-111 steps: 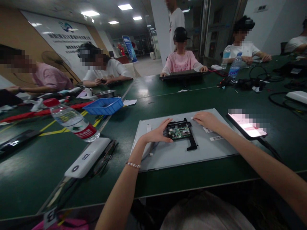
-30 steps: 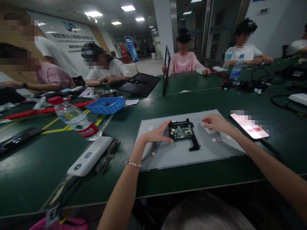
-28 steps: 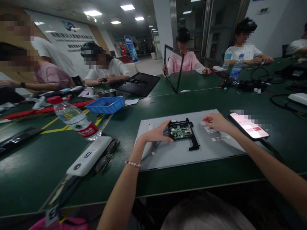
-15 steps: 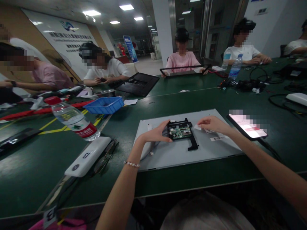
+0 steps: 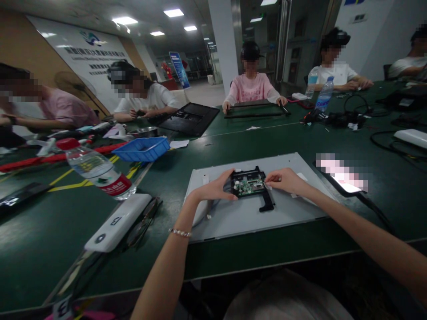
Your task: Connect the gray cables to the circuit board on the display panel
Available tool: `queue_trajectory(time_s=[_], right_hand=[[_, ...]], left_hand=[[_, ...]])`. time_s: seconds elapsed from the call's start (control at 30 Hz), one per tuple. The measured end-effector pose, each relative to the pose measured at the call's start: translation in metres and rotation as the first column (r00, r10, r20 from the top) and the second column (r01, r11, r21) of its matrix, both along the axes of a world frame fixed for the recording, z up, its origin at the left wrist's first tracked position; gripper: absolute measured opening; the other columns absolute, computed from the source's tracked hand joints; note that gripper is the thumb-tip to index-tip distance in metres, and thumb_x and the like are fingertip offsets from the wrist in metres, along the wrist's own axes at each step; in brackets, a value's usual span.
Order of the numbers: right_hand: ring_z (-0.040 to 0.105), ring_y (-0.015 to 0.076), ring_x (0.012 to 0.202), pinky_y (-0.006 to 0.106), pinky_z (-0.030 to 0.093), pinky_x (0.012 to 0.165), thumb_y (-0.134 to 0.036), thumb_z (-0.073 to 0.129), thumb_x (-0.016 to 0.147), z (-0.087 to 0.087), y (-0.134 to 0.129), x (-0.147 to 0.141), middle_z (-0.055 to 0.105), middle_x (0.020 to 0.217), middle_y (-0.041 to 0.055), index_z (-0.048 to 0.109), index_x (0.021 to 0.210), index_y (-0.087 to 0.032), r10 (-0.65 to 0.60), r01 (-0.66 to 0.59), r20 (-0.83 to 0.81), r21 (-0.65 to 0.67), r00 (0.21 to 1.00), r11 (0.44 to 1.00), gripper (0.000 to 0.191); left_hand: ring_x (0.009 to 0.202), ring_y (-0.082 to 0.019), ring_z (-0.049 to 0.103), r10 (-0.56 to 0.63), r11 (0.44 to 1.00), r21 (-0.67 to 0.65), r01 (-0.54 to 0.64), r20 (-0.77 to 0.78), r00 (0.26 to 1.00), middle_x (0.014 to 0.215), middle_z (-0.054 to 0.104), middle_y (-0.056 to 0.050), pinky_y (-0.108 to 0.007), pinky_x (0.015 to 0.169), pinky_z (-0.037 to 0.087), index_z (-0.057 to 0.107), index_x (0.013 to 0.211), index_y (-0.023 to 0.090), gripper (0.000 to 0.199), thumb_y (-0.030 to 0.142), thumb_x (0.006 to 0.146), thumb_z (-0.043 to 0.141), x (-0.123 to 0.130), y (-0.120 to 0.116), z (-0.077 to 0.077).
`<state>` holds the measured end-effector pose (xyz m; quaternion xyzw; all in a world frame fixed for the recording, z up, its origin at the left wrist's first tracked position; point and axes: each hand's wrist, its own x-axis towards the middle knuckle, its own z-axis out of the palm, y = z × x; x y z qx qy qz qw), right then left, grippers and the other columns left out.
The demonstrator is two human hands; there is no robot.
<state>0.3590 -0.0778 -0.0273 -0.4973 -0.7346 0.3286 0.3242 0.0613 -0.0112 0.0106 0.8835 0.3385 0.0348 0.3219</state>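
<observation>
A black plastic bracket (image 5: 267, 198) around a green circuit board (image 5: 247, 186) lies on a grey metal panel (image 5: 233, 219). At the bracket's left edge, the left hand (image 5: 215, 188) has thumb and fingers spread; at its right, the right hand (image 5: 284, 180) pinches a small white piece (image 5: 268, 186). Farther right lies a black-rimmed lit phone (image 5: 343, 177).

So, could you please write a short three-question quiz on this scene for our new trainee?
1. True or false: the left hand is inside the blue tray.
2. Which lies to the right of the grey panel? (a) red-capped bottle (b) lit phone (c) eyeglasses
3. Fill in: a small ____ piece shows at the fingers of the right hand.

Key: 1. False; the left hand is at the left side of the black bracket. 2. b. 3. White.
</observation>
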Motion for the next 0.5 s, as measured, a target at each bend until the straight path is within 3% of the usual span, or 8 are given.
queue_trajectory(time_s=[0.5], right_hand=[[0.060,0.0152,0.072,0.030,0.048,0.069,-0.035,0.062,0.079,0.0010,-0.0065,0.0011,0.067,0.095,0.0036,0.070,0.092,-0.023,-0.059,0.044,0.130,0.114,0.990,0.993,0.019]], left_hand=[[0.140,-0.035,0.016,-0.010,1.000,0.003,0.010,0.022,1.000,0.154,0.012,-0.017,-0.051,0.114,0.015,0.006,0.148,0.017,0.107,0.049,0.067,0.068,-0.0024,0.0038,-0.0056]])
